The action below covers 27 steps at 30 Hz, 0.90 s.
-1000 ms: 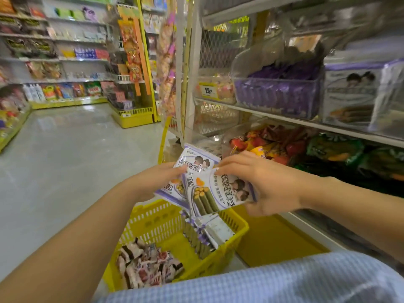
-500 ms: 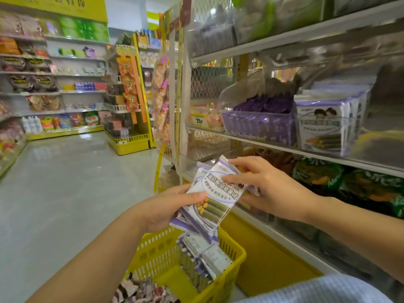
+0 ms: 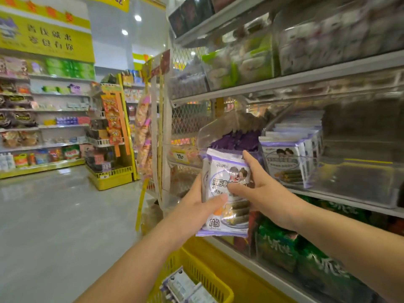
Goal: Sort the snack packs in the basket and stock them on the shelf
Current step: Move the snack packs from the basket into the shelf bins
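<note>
Left hand (image 3: 194, 206) clamped on the left edge of the snack pack (image 3: 227, 178) — thumb across the printed front, fingers hidden behind. Right hand (image 3: 264, 197) clamped on the right edge, thumb pressed on the front near the middle, forefinger stretched up along the side toward the top corner. Pack upright between the two hands, face toward the camera, held in front of the middle shelf (image 3: 349, 201) and above the yellow basket (image 3: 205, 278). Edge of a second pack just visible behind the first at the left. Just right of the held pack, on that shelf, a clear bin (image 3: 360, 182) with matching packs (image 3: 288, 165) standing in a row — behind the held pack, a bin of purple packets (image 3: 236, 139). More white-and-purple packs (image 3: 183, 287) lying in the basket below, well apart from the hands.
</note>
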Each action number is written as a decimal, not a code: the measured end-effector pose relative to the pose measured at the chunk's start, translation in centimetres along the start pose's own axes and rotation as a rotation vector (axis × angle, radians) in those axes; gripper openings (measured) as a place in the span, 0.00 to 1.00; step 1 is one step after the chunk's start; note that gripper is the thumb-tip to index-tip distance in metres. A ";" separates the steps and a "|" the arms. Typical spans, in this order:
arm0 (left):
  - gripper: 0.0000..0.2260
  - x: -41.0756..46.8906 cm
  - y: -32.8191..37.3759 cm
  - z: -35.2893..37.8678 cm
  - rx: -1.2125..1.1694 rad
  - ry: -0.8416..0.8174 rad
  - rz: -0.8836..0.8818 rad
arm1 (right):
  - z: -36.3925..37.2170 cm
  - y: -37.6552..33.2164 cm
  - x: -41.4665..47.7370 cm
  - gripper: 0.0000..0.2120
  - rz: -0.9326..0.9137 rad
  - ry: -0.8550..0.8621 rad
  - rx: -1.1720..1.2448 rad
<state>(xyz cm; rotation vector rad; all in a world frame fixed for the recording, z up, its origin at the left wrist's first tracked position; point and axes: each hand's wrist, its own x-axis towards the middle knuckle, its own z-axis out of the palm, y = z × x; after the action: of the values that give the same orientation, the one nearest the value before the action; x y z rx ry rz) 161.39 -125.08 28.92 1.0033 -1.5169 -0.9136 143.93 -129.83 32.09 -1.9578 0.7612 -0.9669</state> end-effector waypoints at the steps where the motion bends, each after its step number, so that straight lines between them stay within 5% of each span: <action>1: 0.32 0.1 0.5 0.1 0.013 -0.028 0.026 | -0.7 -0.7 -0.4 0.47 -0.025 0.007 -0.003; 4: 0.23 0.6 2.3 0.8 -0.029 -0.166 0.065 | -3.8 -3.0 -1.2 0.50 -0.090 0.031 -0.081; 9: 0.24 3.0 6.1 3.7 0.092 -0.248 0.193 | -9.7 -6.8 -2.3 0.36 -0.162 0.033 -0.127; 18: 0.20 11.6 11.0 12.0 0.198 -0.022 0.512 | -17.7 -11.2 -4.2 0.29 -0.523 0.387 -0.929; 27: 0.26 16.3 6.5 14.4 0.709 0.097 0.493 | -20.7 -6.4 -2.6 0.28 -0.318 0.244 -1.145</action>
<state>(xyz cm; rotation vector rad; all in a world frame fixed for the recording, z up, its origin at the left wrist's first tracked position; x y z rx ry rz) 144.78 -137.38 38.34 1.0552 -1.9303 0.0402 126.28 -132.86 44.57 -3.0387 1.3646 -1.0715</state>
